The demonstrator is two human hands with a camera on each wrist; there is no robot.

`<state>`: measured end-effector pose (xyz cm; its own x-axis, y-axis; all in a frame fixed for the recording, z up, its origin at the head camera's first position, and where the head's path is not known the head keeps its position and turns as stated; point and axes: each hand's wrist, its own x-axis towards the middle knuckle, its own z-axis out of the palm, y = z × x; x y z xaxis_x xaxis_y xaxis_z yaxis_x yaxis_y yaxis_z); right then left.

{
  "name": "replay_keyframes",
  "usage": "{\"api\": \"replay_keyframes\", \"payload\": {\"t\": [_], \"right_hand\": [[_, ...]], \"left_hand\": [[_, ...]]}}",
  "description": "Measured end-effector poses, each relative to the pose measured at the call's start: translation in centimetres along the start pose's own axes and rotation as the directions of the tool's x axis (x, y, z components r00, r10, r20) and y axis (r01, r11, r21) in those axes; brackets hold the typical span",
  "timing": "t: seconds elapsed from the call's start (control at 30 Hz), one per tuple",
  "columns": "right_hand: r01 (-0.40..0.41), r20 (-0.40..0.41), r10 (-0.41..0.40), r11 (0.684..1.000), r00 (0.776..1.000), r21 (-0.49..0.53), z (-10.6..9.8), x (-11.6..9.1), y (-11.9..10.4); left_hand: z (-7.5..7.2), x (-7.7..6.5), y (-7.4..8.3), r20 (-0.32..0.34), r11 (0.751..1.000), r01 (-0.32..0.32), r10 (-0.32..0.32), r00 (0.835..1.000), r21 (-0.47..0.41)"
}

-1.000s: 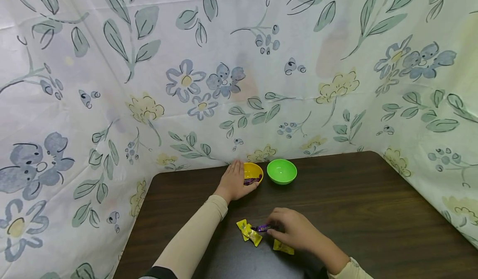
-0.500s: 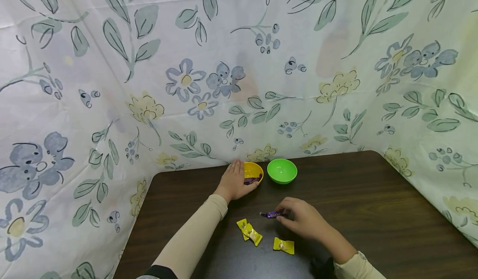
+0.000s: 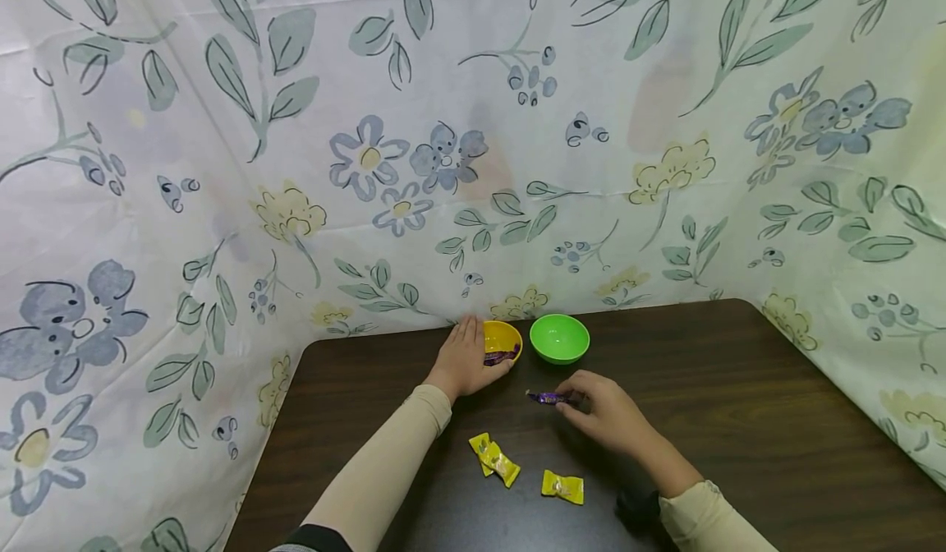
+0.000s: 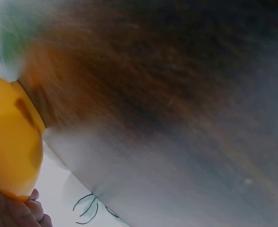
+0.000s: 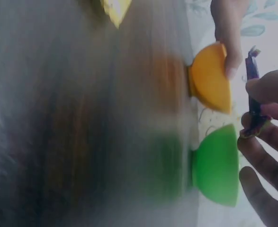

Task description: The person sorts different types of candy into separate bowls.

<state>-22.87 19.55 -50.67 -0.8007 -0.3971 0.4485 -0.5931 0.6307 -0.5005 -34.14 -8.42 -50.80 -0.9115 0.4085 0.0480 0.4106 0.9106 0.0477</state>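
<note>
My left hand (image 3: 463, 361) holds the yellow bowl (image 3: 502, 335), its fingers along the bowl's left side and the thumb across the near rim. Purple-wrapped candies (image 3: 499, 357) lie inside that bowl. In the left wrist view the bowl's outer wall (image 4: 13, 137) shows, with fingertips beneath it. Between thumb and fingers, my right hand (image 3: 606, 411) pinches a purple-wrapped candy (image 3: 545, 398), in front of the bowls. The right wrist view shows this candy (image 5: 252, 75) upright between thumb and fingers, one twisted end sticking out past the thumb.
A green bowl (image 3: 559, 339) stands just right of the yellow one, near the table's far edge. Two yellow-wrapped candies (image 3: 499, 463) overlap on the dark wooden table (image 3: 724, 404), and another yellow candy (image 3: 563, 486) lies to their right. Floral cloth (image 3: 414, 264) hangs behind and at both sides.
The right hand has lifted the purple candy from beside the yellow ones and carried it forward, toward the bowls. The left hand has stayed at the yellow bowl.
</note>
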Motion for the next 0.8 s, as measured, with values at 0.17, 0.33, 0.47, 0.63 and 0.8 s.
{"api": "replay_keyframes", "payload": {"t": [0.17, 0.33, 0.47, 0.63, 0.8], "right_hand": [[-0.031, -0.01, 0.031, 1.0, 0.999, -0.002, 0.1, 0.7, 0.9], [-0.05, -0.014, 0.05, 0.999, 0.999, -0.005, 0.1, 1.2, 1.2], [-0.05, -0.029, 0.05, 0.999, 0.998, -0.001, 0.1, 1.8, 1.5], [-0.067, -0.027, 0.068, 0.998, 0.997, 0.012, 0.0, 3.1, 1.8], [-0.103, 0.004, 0.103, 0.995, 0.995, 0.006, -0.1, 4.2, 1.9]], "left_hand": [[-0.2, -0.1, 0.0, -0.008, 1.0, -0.005, 0.005, 1.0, -0.007], [-0.2, -0.2, 0.1, -0.009, 1.0, -0.015, 0.015, 1.0, -0.016], [-0.2, -0.2, 0.0, -0.014, 1.0, -0.02, 0.02, 1.0, -0.022], [-0.3, -0.2, 0.1, -0.018, 1.0, -0.013, 0.012, 1.0, -0.013], [-0.2, -0.2, 0.1, -0.024, 1.0, -0.011, 0.011, 1.0, -0.011]]}}
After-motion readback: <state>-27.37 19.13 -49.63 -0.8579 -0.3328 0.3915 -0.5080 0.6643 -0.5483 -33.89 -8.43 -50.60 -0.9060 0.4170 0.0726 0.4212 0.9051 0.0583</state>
